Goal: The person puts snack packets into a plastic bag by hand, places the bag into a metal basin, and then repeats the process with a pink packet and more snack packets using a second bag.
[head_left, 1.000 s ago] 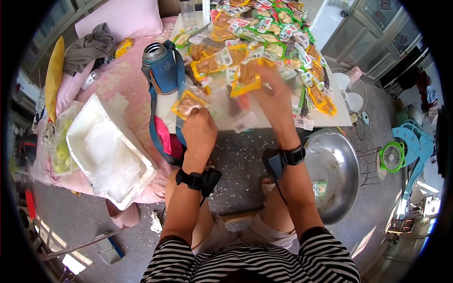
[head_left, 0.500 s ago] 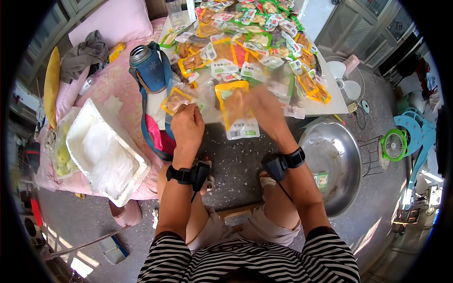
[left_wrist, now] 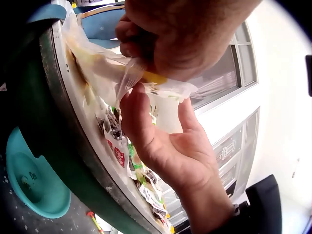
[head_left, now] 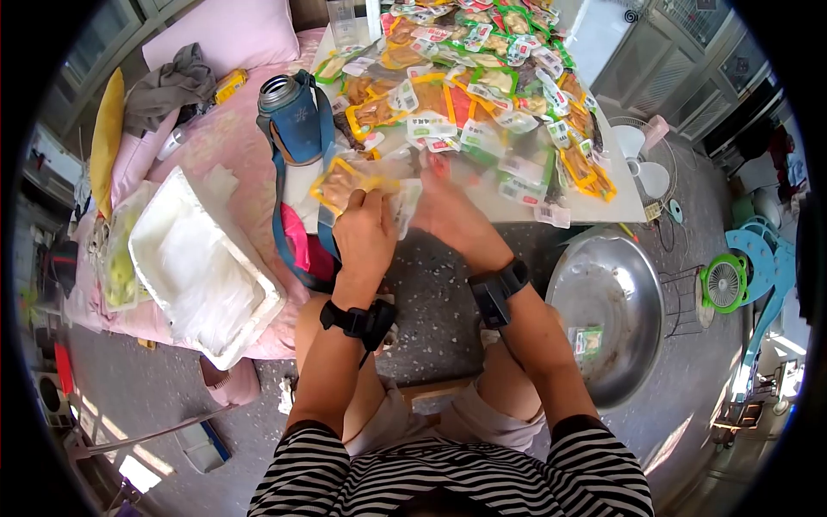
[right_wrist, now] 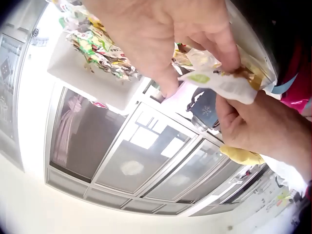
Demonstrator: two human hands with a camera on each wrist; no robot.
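Note:
In the head view my left hand (head_left: pixel 366 234) pinches yellow-edged clear food packets (head_left: pixel 338 183) at the table's front edge; they overlap and blur. A white printed end (head_left: pixel 405 207) points toward my right hand (head_left: pixel 452 211). The right wrist view shows that packet end (right_wrist: pixel 224 87) between my left thumb and the right hand's fingers (right_wrist: pixel 226 48), which touch it while the right thumb stands apart. Extended fingers of the right hand (left_wrist: pixel 173 151) also reach up to the packet's underside in the left wrist view, with the left fist (left_wrist: pixel 180 39) above.
Many similar packets (head_left: pixel 431 90) cover the white table (head_left: pixel 603 202). A blue flask (head_left: pixel 297 125) stands at its left edge. Left lies a white foam box (head_left: pixel 258 323) on the pink bed; right, a steel basin (head_left: pixel 633 345) holds one green packet (head_left: pixel 587 342).
My right hand lifted a yellow-edged packet off the pile, brought it toward the table's front, then moved left to my left hand. The left hand has kept its pinch on a packet.

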